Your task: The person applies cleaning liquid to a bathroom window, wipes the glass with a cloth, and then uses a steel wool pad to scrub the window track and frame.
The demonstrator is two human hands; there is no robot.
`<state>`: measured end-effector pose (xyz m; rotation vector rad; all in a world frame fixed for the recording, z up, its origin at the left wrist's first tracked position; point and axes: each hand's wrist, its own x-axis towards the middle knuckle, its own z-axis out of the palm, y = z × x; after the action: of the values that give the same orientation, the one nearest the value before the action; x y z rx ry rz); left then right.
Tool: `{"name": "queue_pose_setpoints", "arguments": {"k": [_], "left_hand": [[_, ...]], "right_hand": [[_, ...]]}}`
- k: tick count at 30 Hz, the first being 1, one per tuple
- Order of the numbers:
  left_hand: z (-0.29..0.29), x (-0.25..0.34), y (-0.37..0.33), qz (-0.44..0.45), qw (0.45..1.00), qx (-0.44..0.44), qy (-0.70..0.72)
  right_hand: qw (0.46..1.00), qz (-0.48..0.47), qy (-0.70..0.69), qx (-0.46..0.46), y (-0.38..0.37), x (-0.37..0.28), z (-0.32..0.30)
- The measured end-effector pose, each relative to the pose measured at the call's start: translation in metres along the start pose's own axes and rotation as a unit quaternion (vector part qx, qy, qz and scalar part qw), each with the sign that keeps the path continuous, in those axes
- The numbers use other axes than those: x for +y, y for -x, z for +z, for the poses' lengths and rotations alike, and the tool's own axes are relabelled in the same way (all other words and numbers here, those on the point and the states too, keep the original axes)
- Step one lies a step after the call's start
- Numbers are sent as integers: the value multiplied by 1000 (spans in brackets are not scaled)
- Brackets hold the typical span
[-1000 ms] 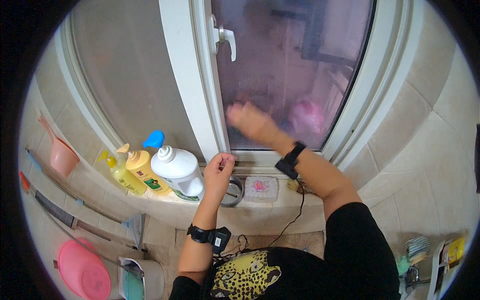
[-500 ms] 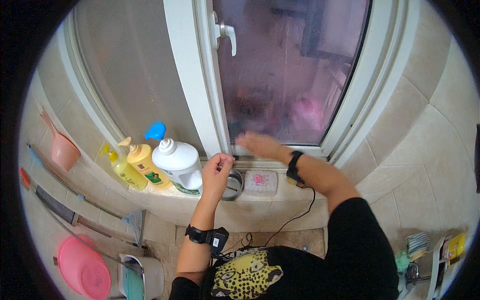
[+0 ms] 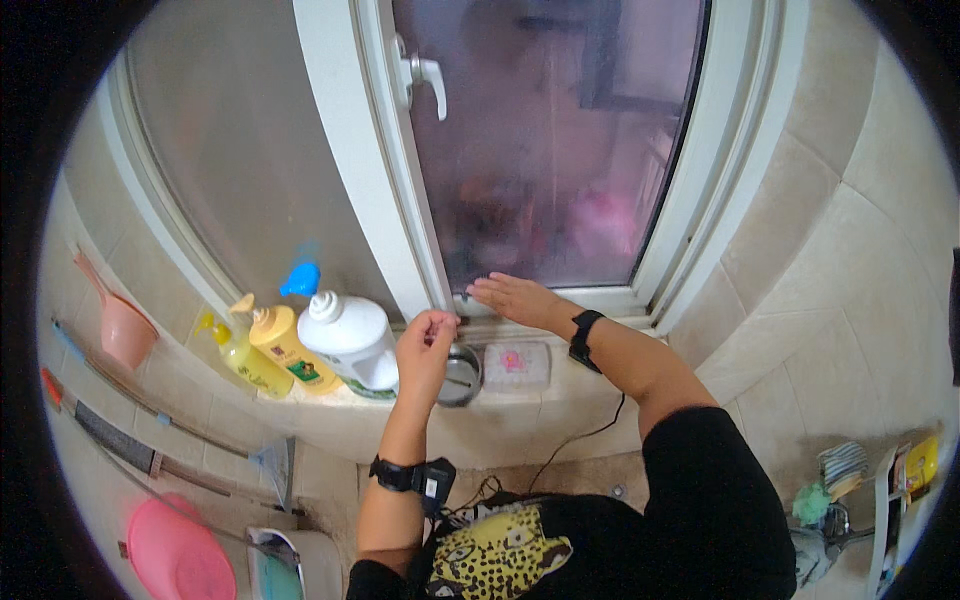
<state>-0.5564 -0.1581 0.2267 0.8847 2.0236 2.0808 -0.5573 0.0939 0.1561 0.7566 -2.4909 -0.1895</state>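
Observation:
My left hand point(image 3: 424, 352) is closed, thumb and fingers pressed together beside the lower corner of the white window frame point(image 3: 375, 170). Whatever its fingertips hold, if anything, is too small to make out. Flat and with fingers stretched out, my right hand point(image 3: 518, 300) is held at the bottom rail of the window, in front of the fogged glass point(image 3: 540, 150). Below the hands, on the sill, a round metal dish point(image 3: 459, 378) with a thin stick-like item in it sits beside a pale soap box point(image 3: 517, 368) with a pink flower.
Left on the sill stand a white jug-like pump bottle point(image 3: 347, 338) with a blue head, a yellow-orange pump bottle point(image 3: 290, 345) and a clear yellow one point(image 3: 250, 362). A pink basin point(image 3: 180, 555) is lower left. A black cable point(image 3: 580, 437) hangs below the sill.
My right hand, blurred by motion before, now shows sharply close to the bottom rail. My left hand keeps its pinched shape. The whole view has shifted a little.

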Motion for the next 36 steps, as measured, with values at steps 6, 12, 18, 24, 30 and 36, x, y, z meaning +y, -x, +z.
{"name": "queue_pose_setpoints", "arguments": {"k": [6, 12, 18, 24, 30, 36], "left_hand": [[-8, -16, 4, -19, 999, 23, 44], [16, -15, 3, -13, 999, -41, 5], [9, -15, -4, -12, 999, -31, 18], [31, -25, -9, -28, 995, -93, 32], [29, -23, -18, -21, 995, -82, 46], [47, -27, -18, -14, 993, -108, 35]], "right_hand": [[957, 87, 207, 183, -23, 60, -163], [997, 50, 0, -56, 48, 8, -19], [987, 124, 96, 31, 48, 35, -112], [935, 346, 71, 17, 34, -15, -83], [955, 222, 177, 86, 88, 13, -75], [917, 324, 44, 228, 73, -14, -32]]}}
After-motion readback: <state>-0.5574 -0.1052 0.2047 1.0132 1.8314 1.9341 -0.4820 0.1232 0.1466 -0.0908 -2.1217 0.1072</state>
